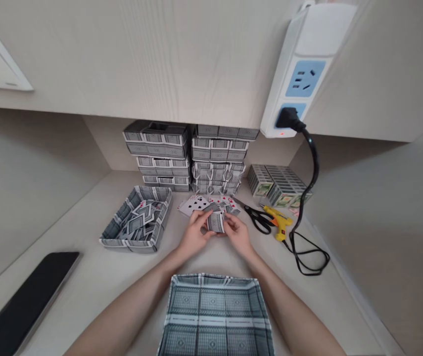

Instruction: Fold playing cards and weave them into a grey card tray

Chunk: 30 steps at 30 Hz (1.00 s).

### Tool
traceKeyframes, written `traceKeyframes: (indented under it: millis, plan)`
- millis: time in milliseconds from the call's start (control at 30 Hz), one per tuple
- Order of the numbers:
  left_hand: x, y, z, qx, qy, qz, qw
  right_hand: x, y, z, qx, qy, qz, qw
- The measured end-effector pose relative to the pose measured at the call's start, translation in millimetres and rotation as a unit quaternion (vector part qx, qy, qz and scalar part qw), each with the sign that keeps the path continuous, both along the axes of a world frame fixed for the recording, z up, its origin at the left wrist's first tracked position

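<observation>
Between my two hands is a grey-backed playing card piece (pixel 216 222), its patterned side facing up. My left hand (pixel 195 231) pinches its left side, and my right hand (pixel 237 231) grips the right edge. Whether it is one card or several folded together, I cannot tell. Just beyond my fingers lie loose playing cards (pixel 195 204), some face up. Nearer to me, between my forearms, stands an open tray (pixel 212 320) made of joined cards. To the left, another card-made tray (pixel 129 243) holds a heap of folded cards (pixel 140 221).
Stacked card-built boxes (pixel 164 148) line the back, with card packs (pixel 281 183) at their right. Black scissors (pixel 258 219) and a yellow glue gun (pixel 278 221) lie right of my hands. Its black cord (pixel 313 163) rises to a power strip (pixel 300 79). A dark flat object (pixel 29 301) sits left.
</observation>
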<state>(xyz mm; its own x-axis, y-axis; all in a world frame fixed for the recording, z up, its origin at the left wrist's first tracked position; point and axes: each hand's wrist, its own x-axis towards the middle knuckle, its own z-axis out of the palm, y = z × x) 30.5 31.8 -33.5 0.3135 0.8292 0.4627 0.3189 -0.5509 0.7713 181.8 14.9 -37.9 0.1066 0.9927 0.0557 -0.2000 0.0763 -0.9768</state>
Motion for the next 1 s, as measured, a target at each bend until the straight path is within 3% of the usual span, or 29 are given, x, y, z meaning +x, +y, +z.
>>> traceKeyframes:
  millis: [300, 667, 1000]
  plan:
    - [-0.4, -1.4, -0.8, -0.012, 0.031, 0.014, 0.999, 2.1, -1.6, 6.5, -0.005, -0.009, 0.037, 0.999]
    - [0.5, -6.0, 4.6, 0.006, 0.049, -0.007, 0.999, 3.3, 2.4, 2.9, 0.043, -0.1, -0.001, 0.994]
    - [-1.4, -2.4, 0.6, 0.013, 0.074, 0.055, 0.996, -0.9, -3.6, 9.2, 0.004, 0.021, 0.039, 0.999]
